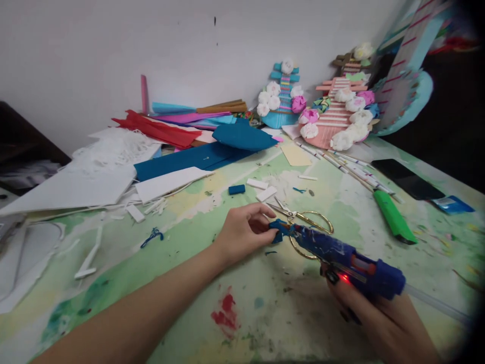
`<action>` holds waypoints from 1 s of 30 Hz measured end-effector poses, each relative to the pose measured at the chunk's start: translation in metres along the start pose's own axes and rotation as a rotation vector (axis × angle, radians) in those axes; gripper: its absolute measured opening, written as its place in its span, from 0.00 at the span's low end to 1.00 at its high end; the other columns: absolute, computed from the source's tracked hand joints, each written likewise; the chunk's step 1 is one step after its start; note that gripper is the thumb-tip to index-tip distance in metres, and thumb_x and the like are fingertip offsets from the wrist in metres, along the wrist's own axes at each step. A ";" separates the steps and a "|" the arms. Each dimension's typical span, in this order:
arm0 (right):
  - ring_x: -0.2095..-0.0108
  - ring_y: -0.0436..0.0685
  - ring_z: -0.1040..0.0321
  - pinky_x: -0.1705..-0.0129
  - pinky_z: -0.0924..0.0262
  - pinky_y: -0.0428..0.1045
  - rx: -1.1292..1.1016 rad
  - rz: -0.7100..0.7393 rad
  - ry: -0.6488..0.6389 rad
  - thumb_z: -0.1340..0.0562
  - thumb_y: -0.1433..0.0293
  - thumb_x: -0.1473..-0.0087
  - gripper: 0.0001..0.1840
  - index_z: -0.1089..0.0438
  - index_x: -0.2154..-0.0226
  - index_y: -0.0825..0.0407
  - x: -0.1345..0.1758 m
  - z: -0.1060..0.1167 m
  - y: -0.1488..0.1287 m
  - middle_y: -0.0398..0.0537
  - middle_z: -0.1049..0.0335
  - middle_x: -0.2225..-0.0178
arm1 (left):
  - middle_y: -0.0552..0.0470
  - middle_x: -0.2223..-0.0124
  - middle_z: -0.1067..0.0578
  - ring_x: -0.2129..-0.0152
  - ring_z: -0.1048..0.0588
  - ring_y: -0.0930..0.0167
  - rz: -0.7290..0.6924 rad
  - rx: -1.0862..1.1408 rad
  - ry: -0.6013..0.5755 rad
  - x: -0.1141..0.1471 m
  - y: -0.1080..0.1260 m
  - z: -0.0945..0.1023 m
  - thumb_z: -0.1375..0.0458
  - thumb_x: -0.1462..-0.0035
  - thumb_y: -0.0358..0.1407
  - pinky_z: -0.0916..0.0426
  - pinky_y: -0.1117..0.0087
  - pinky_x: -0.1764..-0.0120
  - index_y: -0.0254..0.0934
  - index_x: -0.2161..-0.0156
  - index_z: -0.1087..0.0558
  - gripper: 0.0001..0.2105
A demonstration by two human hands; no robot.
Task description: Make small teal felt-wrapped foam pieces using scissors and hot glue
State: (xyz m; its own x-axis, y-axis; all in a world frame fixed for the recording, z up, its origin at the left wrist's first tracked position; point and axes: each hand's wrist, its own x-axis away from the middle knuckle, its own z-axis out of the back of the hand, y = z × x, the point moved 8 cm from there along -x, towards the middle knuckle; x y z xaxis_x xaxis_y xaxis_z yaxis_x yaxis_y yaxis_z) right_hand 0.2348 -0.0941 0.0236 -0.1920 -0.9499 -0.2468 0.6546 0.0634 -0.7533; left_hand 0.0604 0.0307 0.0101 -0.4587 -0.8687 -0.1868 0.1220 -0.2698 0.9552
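My right hand (364, 303) is wrapped round a blue hot glue gun (341, 258), whose small red light glows near the thumb. A clear glue stick (435, 302) runs out of the gun's back end. Between the thumb and fingers of my left hand (246, 230) is a small blue paper piece (277, 236), right at the gun's nozzle. Gold-handled scissors (316, 218) lie partly open on the table behind the nozzle, their lower handle partly covered by the gun. A dark blue block (237, 189) and white blocks (266, 194) lie just beyond my left hand.
White foam sheets (106, 177), blue sheets (189, 159) and red crepe paper (159, 129) cover the back left. Flower-trimmed paper guitars (280, 106) stand against the wall. To the right lie a phone (407, 178), a green roll (394, 217) and several marked sticks (356, 169).
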 end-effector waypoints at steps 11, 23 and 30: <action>0.86 0.50 0.44 0.86 0.48 0.43 0.054 0.020 -0.105 0.42 0.62 0.46 0.11 0.30 0.69 0.52 -0.008 -0.010 -0.010 0.41 0.41 0.86 | 0.51 0.74 0.23 0.78 0.25 0.74 -0.041 -0.010 0.009 0.000 0.003 -0.001 0.38 0.55 0.30 0.28 0.75 0.72 0.33 0.64 0.27 0.10; 0.85 0.50 0.44 0.85 0.47 0.44 0.129 0.091 -0.121 0.44 0.63 0.44 0.11 0.31 0.70 0.51 -0.007 -0.010 -0.013 0.41 0.40 0.85 | 0.51 0.74 0.24 0.78 0.26 0.75 -0.079 -0.039 -0.004 0.001 0.005 -0.002 0.39 0.54 0.30 0.28 0.76 0.72 0.33 0.64 0.27 0.09; 0.84 0.50 0.43 0.84 0.46 0.44 0.099 0.065 -0.113 0.44 0.62 0.44 0.11 0.31 0.67 0.52 -0.006 -0.012 -0.012 0.41 0.40 0.84 | 0.51 0.73 0.23 0.77 0.25 0.75 -0.094 -0.055 -0.011 0.002 0.006 -0.002 0.39 0.53 0.31 0.28 0.77 0.72 0.33 0.64 0.27 0.09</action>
State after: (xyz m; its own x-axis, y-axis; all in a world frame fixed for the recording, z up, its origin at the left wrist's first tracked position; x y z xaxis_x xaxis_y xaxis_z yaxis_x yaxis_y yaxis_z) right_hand 0.2196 -0.0857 0.0271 -0.0669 -0.9734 -0.2190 0.7331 0.1009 -0.6726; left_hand 0.0617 0.0270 0.0150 -0.4800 -0.8340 -0.2721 0.1263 -0.3726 0.9193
